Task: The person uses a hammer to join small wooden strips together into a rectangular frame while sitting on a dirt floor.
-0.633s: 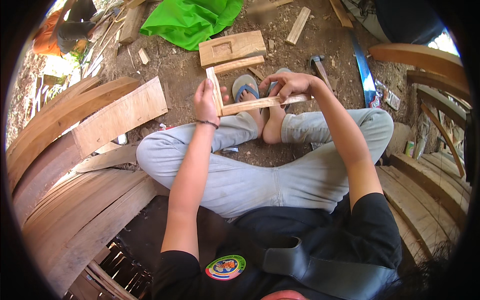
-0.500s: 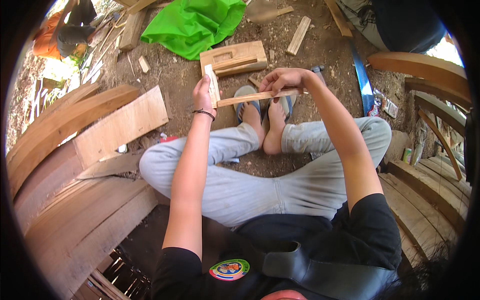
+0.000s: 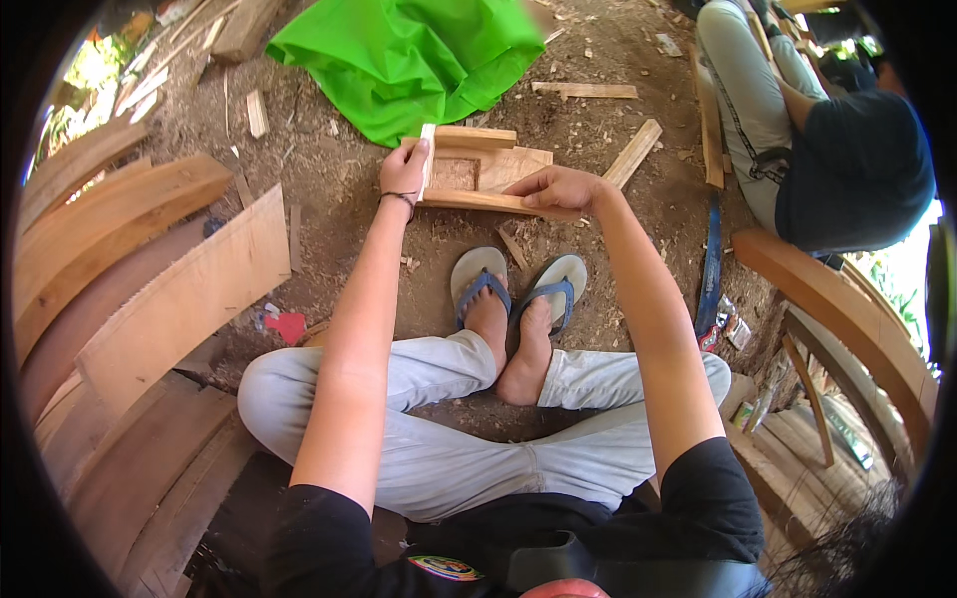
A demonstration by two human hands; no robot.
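Observation:
I hold a U-shaped wooden frame in front of my feet. Its short pale crosspiece (image 3: 428,159) joins two longer strips at the left end. My left hand (image 3: 403,171) is closed around this crosspiece, thumb on top. Away from me runs the far strip (image 3: 477,138). My right hand (image 3: 560,190) pinches the near strip (image 3: 474,200) toward its right end; some fingertips are hidden. Beneath the frame, on the ground, lies a wooden block (image 3: 518,165) with a rectangular recess, partly covered by the frame.
A green cloth (image 3: 399,65) lies beyond the frame. Right of my feet lies a handsaw (image 3: 712,259) with a blue blade. Loose offcuts (image 3: 634,152) are scattered about. Another person (image 3: 847,159) sits at the far right. Curved planks (image 3: 130,224) stand on the left, more on the right.
Both hands have moved the wooden frame away from my feet, over the recessed block. The right hand has turned palm-down on the near strip. My view has tilted, showing more of the other person.

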